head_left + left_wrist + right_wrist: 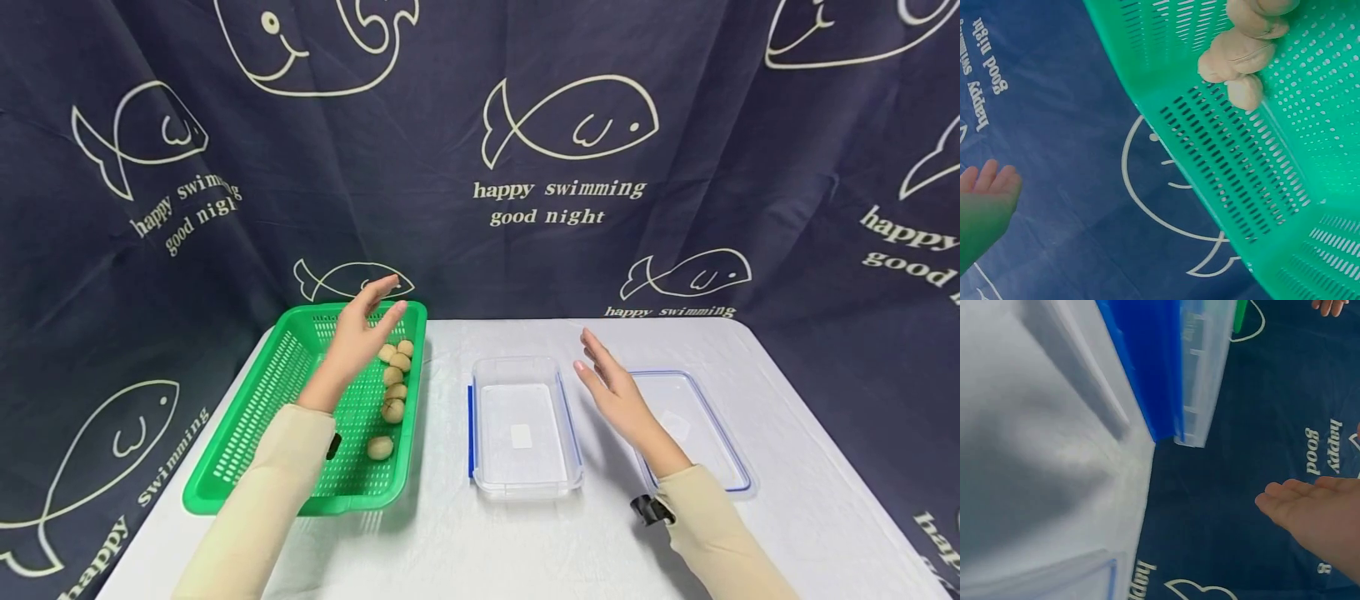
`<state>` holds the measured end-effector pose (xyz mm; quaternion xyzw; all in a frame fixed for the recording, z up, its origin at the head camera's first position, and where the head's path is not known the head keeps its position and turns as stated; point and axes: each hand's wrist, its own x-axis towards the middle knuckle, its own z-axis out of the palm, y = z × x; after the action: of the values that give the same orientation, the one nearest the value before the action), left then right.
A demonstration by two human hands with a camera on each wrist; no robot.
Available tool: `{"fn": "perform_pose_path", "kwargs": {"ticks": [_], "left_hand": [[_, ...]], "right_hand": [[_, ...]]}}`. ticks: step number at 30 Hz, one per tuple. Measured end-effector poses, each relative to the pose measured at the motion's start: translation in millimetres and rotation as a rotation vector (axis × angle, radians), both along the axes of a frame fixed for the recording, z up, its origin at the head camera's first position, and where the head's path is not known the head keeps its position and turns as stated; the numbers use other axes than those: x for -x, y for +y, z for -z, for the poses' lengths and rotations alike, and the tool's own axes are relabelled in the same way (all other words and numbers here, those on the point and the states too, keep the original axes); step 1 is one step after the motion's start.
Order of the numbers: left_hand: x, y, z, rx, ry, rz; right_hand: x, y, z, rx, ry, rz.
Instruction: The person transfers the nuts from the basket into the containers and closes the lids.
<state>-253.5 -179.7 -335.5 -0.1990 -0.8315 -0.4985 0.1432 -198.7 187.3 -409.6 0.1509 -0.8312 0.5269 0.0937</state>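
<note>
My left hand hovers over the green plastic basket, thumb and fingers apart and nothing between them. Along the basket's right side lie several round, pale tan mushrooms, with one mushroom apart near the front corner. The left wrist view shows more closely the mushrooms clustered by the slotted wall. On the other side, my right hand is raised with extended fingers, holding nothing. It is between a clear rectangular container, which stands uncovered, and a clear lid with a blue seal.
A white cloth covers the table. Behind it hangs a dark blue curtain printed with fish and lettering. The container's blue side latch hangs down on the side facing the basket. A black wrist strap sits by the right sleeve.
</note>
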Motion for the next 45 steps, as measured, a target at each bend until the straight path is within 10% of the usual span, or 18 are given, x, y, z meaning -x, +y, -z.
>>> {"fn": "perform_pose_path", "kwargs": {"ticks": [9,26,45], "left_hand": [[-14.9,0,-18.2,-0.095,-0.039,0.042],[-3.2,-20,-4.9,-0.194,-0.082,0.021],[33.4,-55,48.1,-0.216,-0.278,-0.028]], "right_hand": [[0.3,-3,21.2,0.141,-0.189,-0.037],[-4.1,-7,41.2,0.158,-0.328,-0.049],[-6.5,-4,52.5,0.097,-0.326,-0.077]]}}
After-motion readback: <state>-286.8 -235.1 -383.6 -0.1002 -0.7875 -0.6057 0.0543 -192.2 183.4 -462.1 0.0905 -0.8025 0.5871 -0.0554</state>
